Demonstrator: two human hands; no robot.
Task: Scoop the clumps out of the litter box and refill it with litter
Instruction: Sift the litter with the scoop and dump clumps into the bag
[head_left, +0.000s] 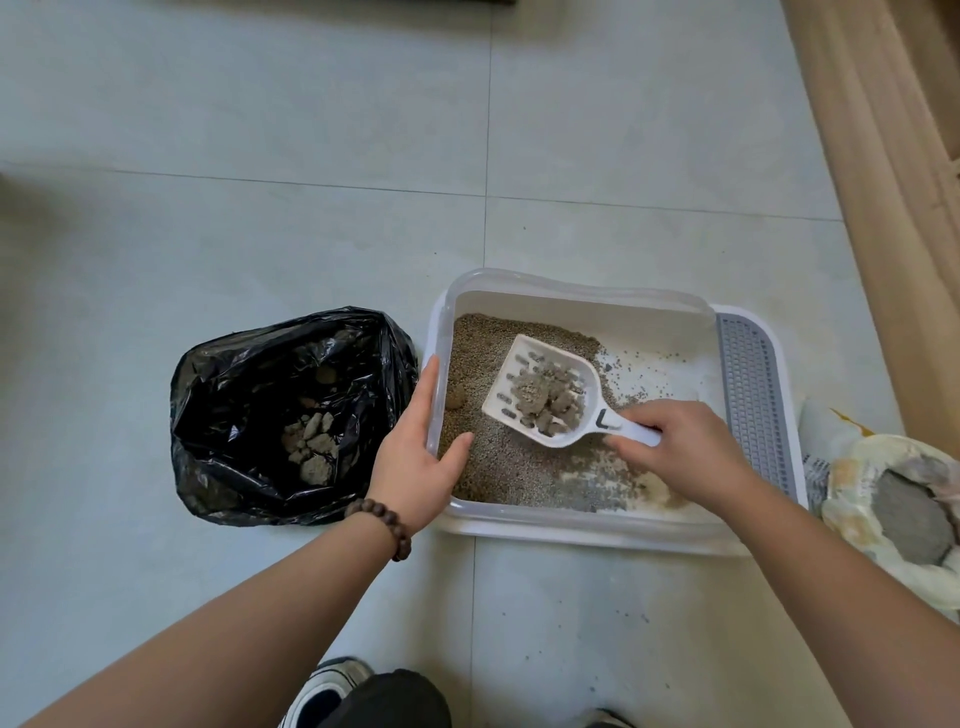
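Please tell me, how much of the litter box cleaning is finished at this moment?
Done: several clumps lie in the black bag. In hand: the right hand holds the scoop, loaded with clumps, over the litter box; the left hand grips its rim. Left: one brownish lump remains, and the refill from the open litter sack.

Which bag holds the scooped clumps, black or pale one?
The black bag left of the litter box; the pale bag holds loose grey litter.
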